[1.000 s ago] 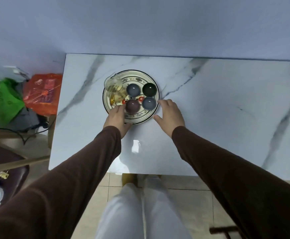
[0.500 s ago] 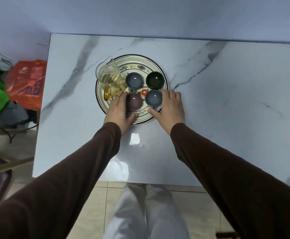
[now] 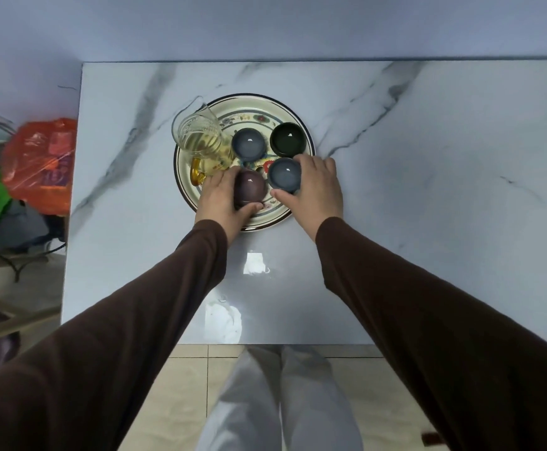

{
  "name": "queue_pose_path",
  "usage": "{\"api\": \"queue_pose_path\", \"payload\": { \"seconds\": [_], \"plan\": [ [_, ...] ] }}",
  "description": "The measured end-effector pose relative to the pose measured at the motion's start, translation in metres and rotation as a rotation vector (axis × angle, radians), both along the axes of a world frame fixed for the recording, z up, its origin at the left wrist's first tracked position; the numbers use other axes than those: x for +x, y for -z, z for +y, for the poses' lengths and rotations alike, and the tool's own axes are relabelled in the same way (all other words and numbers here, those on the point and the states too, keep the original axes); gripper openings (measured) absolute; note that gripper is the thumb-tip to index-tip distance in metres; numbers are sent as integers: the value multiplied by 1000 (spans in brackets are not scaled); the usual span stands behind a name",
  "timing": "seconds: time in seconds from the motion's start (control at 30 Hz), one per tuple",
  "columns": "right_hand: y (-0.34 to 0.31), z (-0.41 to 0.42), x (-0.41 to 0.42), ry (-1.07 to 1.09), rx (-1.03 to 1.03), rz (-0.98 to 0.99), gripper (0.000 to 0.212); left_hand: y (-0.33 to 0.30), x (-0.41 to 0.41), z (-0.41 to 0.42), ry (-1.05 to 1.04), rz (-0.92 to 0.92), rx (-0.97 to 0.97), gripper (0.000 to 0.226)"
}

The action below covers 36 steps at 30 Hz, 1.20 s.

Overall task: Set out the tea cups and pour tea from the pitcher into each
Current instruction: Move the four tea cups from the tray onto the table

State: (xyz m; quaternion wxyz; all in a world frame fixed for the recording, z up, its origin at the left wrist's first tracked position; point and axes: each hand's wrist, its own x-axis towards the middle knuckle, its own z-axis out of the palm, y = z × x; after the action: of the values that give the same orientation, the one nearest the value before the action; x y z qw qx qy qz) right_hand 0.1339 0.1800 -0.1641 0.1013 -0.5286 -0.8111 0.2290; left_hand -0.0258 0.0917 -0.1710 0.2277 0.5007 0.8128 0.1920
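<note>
A glossy white marble-veined counter (image 3: 428, 222) stands against a pale blue wall. On its far middle sits a round cream ceramic plate with a dark rim and floral pattern (image 3: 285, 107). At the plate's left edge stands a clear glass pitcher with an amber handle (image 3: 200, 138), partly filled with pale yellow tea. Four small glazed tea cups sit on the plate: a grey-blue cup at the back (image 3: 248, 144), a dark green cup (image 3: 289, 139) to its right, a plum-brown cup (image 3: 250, 187) in front and a second grey-blue cup (image 3: 284, 175) beside it. The left hand (image 3: 220, 203) has its fingers wrapped around the plum-brown cup; the right hand (image 3: 317, 187) has its fingers curled around the second grey-blue cup.
</note>
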Motion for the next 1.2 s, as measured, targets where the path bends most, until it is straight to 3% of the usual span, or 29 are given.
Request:
{"api": "queue_pose_path", "payload": {
  "seconds": [0.33,0.63,0.9,1.2],
  "plan": [
    [-33,-9,86,260,-165,257,61,-43,46,17,235,-14,50,73],
    [-54,-5,247,398,-154,285,59,-56,193,46,418,16,37,69],
    [-57,0,400,409,-154,263,53,-43,346,50,391,-80,29,63],
    [-40,46,462,483,-185,244,56,-25,409,97,361,-157,55,63]
  ]
}}
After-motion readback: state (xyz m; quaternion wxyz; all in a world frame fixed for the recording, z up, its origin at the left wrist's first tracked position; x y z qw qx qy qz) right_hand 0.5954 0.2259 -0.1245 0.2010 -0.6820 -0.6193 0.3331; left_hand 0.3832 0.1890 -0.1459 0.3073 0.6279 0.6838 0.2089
